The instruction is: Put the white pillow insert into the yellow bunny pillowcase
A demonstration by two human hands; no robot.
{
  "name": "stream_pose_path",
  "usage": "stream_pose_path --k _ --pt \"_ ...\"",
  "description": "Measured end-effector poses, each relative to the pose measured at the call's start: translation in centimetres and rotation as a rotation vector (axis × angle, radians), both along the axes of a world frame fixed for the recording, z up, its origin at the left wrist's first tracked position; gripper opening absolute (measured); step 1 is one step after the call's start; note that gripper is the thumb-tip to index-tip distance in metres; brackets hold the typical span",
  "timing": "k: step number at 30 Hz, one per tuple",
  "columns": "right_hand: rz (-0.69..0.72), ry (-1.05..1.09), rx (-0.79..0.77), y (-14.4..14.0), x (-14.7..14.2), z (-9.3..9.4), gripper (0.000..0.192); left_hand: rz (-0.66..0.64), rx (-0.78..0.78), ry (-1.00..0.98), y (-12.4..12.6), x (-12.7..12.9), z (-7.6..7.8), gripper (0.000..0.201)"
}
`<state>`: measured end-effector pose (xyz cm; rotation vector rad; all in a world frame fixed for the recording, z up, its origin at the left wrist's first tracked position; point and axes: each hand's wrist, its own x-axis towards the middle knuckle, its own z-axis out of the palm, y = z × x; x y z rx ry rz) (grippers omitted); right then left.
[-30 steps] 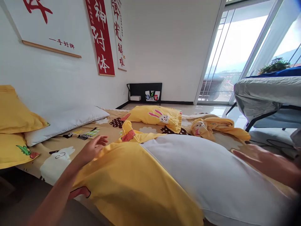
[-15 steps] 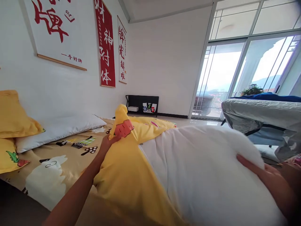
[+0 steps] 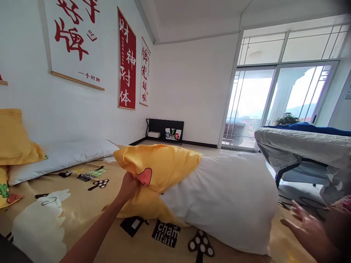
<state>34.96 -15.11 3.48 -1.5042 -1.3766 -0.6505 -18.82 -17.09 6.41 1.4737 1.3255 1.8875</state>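
Note:
My left hand (image 3: 128, 187) grips the yellow pillowcase (image 3: 157, 171) at its left end and holds that end of the white pillow (image 3: 227, 197) up off the bed. The pillowcase covers only the left part of the pillow; the rest shows bare white. The pillow's right end rests on the patterned tan bedsheet (image 3: 71, 204). My right hand (image 3: 307, 228) hovers at the lower right with fingers spread, apart from the pillow and holding nothing.
A bare white pillow (image 3: 63, 157) and yellow pillows (image 3: 16, 137) lie at the left by the wall. A grey covered table (image 3: 304, 144) stands at the right. A low black shelf (image 3: 164, 128) sits at the far wall beside glass doors (image 3: 260, 106).
My left hand took hold of the pillowcase and lifted the pillow's left end. My right hand let go of the pillow's right side and drew back, fingers spread. The view tilted up.

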Motion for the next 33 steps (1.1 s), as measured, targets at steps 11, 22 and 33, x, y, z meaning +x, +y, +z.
stream_pose_path --k 11,22,33 --pt "0.904 -0.412 -0.075 -2.7 -26.6 18.4 0.054 0.053 0.404 0.075 -4.0 3.9 1.3 0.023" --pt "1.047 -0.482 -0.211 -0.2 -31.4 14.2 0.053 0.152 0.442 0.358 -7.2 1.6 1.6 0.035" --pt "1.031 -0.533 -0.192 -1.5 -32.0 14.2 0.044 0.004 0.472 0.413 -9.9 1.0 5.3 0.010"
